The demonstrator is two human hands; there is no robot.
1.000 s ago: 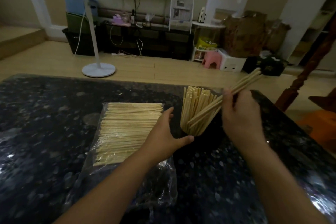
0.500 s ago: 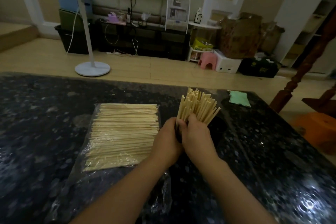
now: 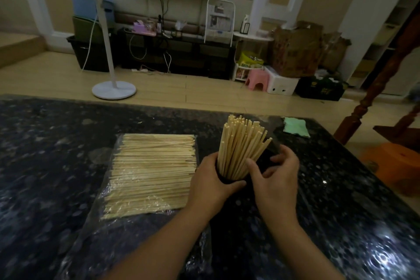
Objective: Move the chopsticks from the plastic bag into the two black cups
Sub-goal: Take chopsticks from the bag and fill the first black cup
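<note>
— Left hand [image 3: 212, 183] wrapped round black cup [image 3: 229, 180], thumb curled across its front.
— Right hand [image 3: 276, 179]?
— Fingers bent, touching chopstick bundle [image 3: 242, 145] near the rim; firm grip or not, cannot tell.
— Bundle?
— Upright in the cup, fanning out.
— Beyond?
— Plastic bag [image 3: 147, 173] just left, chopsticks flat inside, on dark speckled table [image 3: 45, 143]. Green cloth [image 3: 295, 127] farther right.
</note>
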